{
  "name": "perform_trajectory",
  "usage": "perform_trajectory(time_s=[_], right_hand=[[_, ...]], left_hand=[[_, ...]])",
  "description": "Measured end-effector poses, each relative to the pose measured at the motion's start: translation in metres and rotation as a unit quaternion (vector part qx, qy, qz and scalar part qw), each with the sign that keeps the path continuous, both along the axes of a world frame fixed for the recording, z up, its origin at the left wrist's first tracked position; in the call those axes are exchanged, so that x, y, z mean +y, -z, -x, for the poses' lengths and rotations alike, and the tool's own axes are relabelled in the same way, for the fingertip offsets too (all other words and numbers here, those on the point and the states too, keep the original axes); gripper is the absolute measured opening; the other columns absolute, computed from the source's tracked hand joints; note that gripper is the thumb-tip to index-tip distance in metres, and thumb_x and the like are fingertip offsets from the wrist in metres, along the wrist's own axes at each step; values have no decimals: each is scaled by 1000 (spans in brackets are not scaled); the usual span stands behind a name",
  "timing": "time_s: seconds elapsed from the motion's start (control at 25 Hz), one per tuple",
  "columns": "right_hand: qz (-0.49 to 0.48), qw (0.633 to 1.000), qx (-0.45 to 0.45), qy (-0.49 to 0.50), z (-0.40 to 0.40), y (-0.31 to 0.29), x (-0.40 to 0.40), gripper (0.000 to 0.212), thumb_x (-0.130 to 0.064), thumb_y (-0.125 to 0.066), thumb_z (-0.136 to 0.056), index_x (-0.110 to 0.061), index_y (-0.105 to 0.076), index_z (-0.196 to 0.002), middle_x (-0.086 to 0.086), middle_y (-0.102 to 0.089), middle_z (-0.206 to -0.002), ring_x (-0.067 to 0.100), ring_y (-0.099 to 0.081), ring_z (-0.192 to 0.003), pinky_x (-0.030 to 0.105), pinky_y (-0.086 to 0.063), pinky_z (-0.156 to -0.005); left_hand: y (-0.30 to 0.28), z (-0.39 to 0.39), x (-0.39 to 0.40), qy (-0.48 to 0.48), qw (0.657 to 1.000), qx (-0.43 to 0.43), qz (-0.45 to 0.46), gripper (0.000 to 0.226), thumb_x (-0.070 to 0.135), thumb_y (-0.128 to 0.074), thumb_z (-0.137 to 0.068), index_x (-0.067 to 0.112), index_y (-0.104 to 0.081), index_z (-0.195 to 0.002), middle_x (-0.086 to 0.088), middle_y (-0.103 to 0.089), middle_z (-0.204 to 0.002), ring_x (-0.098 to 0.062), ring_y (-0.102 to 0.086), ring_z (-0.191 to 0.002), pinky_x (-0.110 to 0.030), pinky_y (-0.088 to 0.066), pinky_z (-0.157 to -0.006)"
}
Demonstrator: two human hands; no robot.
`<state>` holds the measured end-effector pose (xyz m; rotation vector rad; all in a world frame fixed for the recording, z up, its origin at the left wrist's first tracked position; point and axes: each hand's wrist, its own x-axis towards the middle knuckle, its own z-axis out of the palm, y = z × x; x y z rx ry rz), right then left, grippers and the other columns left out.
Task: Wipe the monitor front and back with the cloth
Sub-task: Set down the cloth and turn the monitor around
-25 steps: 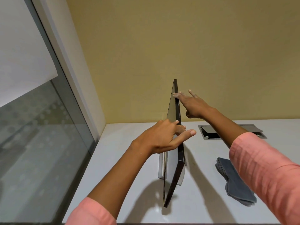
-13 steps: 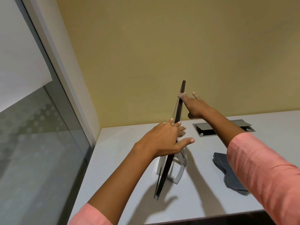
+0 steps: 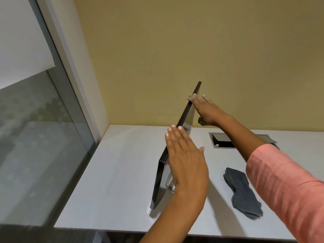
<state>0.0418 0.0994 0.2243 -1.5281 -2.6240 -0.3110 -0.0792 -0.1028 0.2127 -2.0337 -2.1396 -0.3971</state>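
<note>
One monitor (image 3: 186, 112) is seen edge-on near the middle of the white counter (image 3: 119, 172), its thin dark panel tilted and its pale stand partly hidden behind the near hand. Two bare hands are in view, both with pink sleeves further back along the arms. The left hand (image 3: 185, 162) is held flat beside the near part of the panel, its fingers (image 3: 175, 135) straight and pressed together with the thumb set slightly apart; whether the palm is touching the panel cannot be told. The right hand (image 3: 206, 111) is laid against the far upper edge of the monitor, its fingers (image 3: 192, 97) extended and loosely spread, nothing being pinched. One dark grey folded cloth (image 3: 242, 192) is lying on the counter to the right of the monitor, apart from both hands. One rectangular metal cable hatch (image 3: 220, 141) is set into the counter behind the cloth, partly covered by the right forearm. A glass partition (image 3: 40, 137) stands along the left edge.
</note>
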Motion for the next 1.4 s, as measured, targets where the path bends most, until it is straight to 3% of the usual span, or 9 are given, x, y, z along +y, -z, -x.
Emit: perform_trajectory(time_s=[0.2, 0.4, 0.72, 0.92, 1.2, 1.4], right_hand=[[21, 998, 19, -51, -11, -1, 21, 99, 6, -67, -72, -8, -9, -151, 8, -6, -160, 20, -6, -148, 31, -1, -118], [48, 996, 44, -63, -21, -5, 46, 96, 10, -62, -74, -9, -8, -151, 8, -4, -160, 20, -6, -148, 31, -1, -118], [36, 988, 133, -63, -44, 11, 49, 96, 13, -64, -70, -12, -17, -149, 9, -17, -158, 28, -22, -143, 36, -21, -115], [31, 993, 113, -12, -50, 8, 44, 102, 7, -70, -70, -8, -10, -151, 11, -12, -159, 24, -12, -147, 34, -9, -119], [4, 993, 66, 98, -42, 9, 27, 100, -10, -75, -74, -5, -10, -150, 13, -12, -157, 27, -13, -145, 38, -8, -121], [8, 982, 88, 165, -33, 8, 17, 95, -17, -74, -76, -6, -13, -148, 13, -18, -154, 31, -18, -142, 42, -15, -120]], left_hand=[[17, -10, 7, -70, 992, 46, -98, 77, 49, -7, -99, -11, 16, -141, -31, 9, -152, -37, 10, -143, -48, 15, -112], [24, -19, 13, -111, 984, 65, -125, 80, 51, -8, -97, -11, 9, -144, -31, 10, -152, -37, 12, -143, -48, 13, -114], [26, -6, 28, -89, 980, 125, -123, 77, 52, -13, -96, -8, -8, -145, -25, -4, -154, -33, 5, -143, -45, 5, -118], [20, 37, 52, -32, 991, 102, -76, 76, 52, -8, -98, -2, 14, -146, -19, 20, -154, -29, 21, -142, -40, 19, -113], [16, 80, 92, 16, 992, 112, -47, 69, 48, -10, -100, 3, 16, -146, -13, 22, -155, -23, 20, -143, -38, 12, -117], [15, 96, 116, 24, 990, 134, -40, 68, 48, -7, -100, 5, 17, -146, -10, 23, -155, -21, 20, -143, -39, 11, -116]])
